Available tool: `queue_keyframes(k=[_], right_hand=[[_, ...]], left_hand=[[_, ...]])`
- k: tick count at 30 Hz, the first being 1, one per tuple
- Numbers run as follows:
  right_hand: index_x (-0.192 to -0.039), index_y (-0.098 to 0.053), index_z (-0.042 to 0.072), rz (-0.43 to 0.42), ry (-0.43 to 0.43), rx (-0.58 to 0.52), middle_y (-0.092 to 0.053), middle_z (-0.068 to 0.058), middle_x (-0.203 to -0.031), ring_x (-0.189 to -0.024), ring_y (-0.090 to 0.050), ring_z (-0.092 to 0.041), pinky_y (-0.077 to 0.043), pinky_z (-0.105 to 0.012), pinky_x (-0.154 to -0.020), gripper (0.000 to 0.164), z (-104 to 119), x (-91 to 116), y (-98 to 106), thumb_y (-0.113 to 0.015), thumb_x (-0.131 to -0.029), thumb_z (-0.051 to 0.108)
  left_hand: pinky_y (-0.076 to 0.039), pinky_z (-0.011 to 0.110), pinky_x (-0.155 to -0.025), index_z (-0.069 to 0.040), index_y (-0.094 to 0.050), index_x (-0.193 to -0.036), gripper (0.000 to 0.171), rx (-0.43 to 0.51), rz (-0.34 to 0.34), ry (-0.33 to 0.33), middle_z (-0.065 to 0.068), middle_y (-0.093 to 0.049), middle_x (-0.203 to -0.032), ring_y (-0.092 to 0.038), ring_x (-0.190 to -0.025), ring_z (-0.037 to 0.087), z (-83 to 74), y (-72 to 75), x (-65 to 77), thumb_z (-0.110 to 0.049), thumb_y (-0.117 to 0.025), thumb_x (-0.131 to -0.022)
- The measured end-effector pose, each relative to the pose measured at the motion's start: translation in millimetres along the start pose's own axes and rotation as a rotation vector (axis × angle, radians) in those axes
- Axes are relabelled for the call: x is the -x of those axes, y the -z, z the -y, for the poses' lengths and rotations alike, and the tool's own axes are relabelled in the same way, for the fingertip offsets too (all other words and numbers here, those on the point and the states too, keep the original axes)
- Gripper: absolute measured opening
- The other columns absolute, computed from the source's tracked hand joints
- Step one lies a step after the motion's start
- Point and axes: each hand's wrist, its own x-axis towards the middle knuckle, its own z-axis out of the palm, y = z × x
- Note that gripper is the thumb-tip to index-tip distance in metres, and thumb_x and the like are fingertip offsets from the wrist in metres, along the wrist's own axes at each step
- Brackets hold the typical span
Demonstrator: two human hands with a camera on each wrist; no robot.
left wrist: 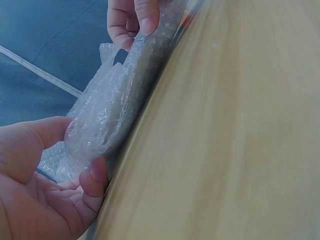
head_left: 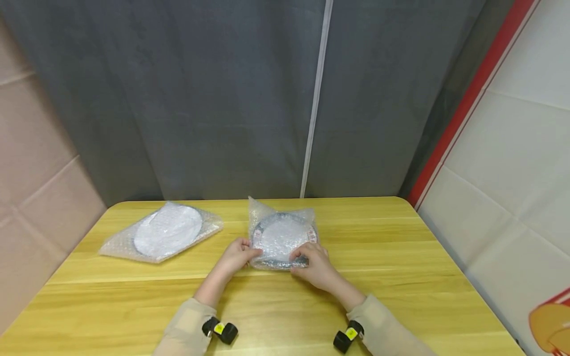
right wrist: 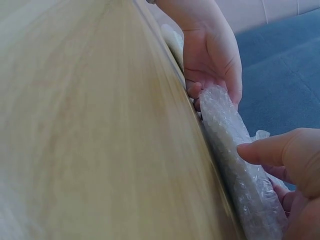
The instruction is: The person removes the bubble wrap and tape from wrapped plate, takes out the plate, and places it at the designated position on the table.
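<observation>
A round plate [head_left: 281, 236] with a dark patterned rim and red marks lies wrapped in clear bubble wrap on the table. My left hand [head_left: 238, 254] grips its left edge, thumb on top; in the left wrist view that hand's fingers [left wrist: 93, 182] curl under the wrapped edge. At the near right side, my right hand [head_left: 314, 264] pinches the same package, its fingers over the top and its thumb [right wrist: 265, 150] against the bubble wrap. The wrap hides the plate's finer details.
A second round, flat item in bubble wrap [head_left: 169, 231] rests at the table's back left. The wooden table [head_left: 383, 247] meets a grey curtain [head_left: 222, 99] behind. A white panel with a red stripe [head_left: 472, 104] stands on the right.
</observation>
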Motion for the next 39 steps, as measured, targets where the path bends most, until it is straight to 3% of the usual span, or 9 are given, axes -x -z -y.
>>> queue_keyframes(k=[20, 27, 39], right_hand=[[-0.087, -0.056, 0.016, -0.037, 0.033, -0.023, -0.059, 0.004, -0.09, -0.095, -0.048, -0.023, -0.025, -0.051, -0.097, 0.029, -1.7, -0.1, -1.3, -0.08, -0.073, 0.009], [-0.089, -0.06, 0.017, -0.031, 0.029, -0.046, -0.06, 0.007, -0.094, -0.097, -0.05, -0.021, -0.025, -0.051, -0.098, 0.026, -2.7, -2.4, -0.1, -0.08, -0.073, 0.01], [-0.095, -0.067, 0.014, -0.058, 0.052, -0.085, -0.06, 0.001, -0.106, -0.104, -0.053, -0.024, -0.042, -0.047, -0.091, 0.023, -6.4, -3.9, 7.2, -0.074, -0.076, 0.003]], left_hand=[[-0.042, 0.026, -0.053, 0.003, -0.05, -0.099, 0.032, -0.004, -0.004, -0.005, 0.007, -0.054, -0.074, -0.046, -0.057, 0.015, -0.4, -0.5, 0.3, -0.012, -0.072, -0.082], [-0.041, 0.026, -0.053, 0.003, -0.05, -0.099, 0.031, -0.016, -0.005, -0.007, 0.007, -0.053, -0.073, -0.046, -0.057, 0.015, -1.2, 0.6, -0.3, -0.012, -0.072, -0.082], [-0.042, 0.027, -0.054, 0.003, -0.051, -0.101, 0.033, -0.02, 0.004, -0.003, 0.008, -0.054, -0.075, -0.046, -0.058, 0.016, -1.9, 1.0, 1.3, -0.014, -0.073, -0.082]])
